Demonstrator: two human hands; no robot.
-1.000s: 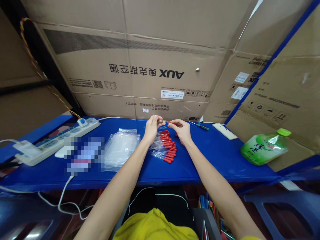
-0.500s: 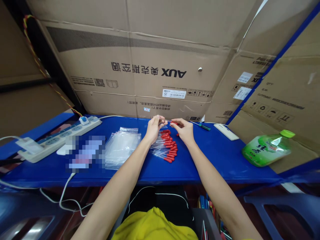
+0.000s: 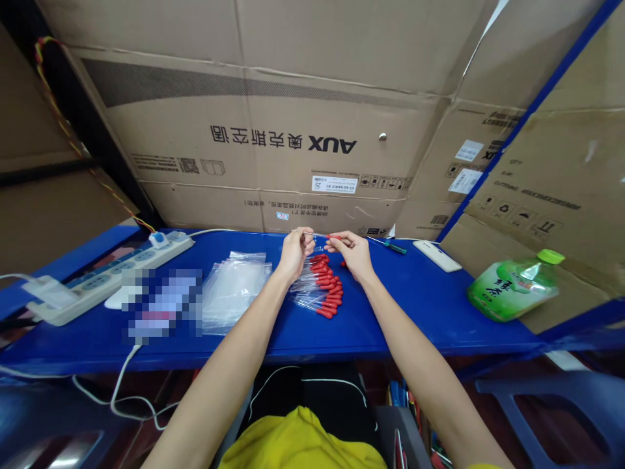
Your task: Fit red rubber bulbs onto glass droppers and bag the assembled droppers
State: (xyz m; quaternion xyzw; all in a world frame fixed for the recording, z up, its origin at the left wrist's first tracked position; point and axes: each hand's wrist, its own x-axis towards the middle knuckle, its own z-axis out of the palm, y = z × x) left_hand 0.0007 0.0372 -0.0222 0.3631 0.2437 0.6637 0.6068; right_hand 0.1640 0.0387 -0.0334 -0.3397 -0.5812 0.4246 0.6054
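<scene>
A glass dropper with a red rubber bulb (image 3: 334, 238) is stretched between my hands, above the far part of the blue table (image 3: 420, 293). My left hand (image 3: 295, 253) is closed around the glass tube end. The red bulb end is pinched by the fingers of my right hand (image 3: 353, 254). Just below lies a fanned pile of similar droppers (image 3: 326, 281), their red bulbs to the right and clear tubes to the left. Clear zip bags (image 3: 233, 290) lie stacked left of the pile.
On the left are a power strip (image 3: 122, 270) and a pixelated phone-like object (image 3: 163, 306) with a white cable. At right lie a green-handled screwdriver (image 3: 394, 247), a white slab-shaped device (image 3: 436, 255) and a green drink bottle (image 3: 515, 290). Cardboard (image 3: 273, 91) walls the back.
My hands have moved slightly apart, showing more of the dropper between them. The whole view has shifted a little; the pile and bags look unchanged.
</scene>
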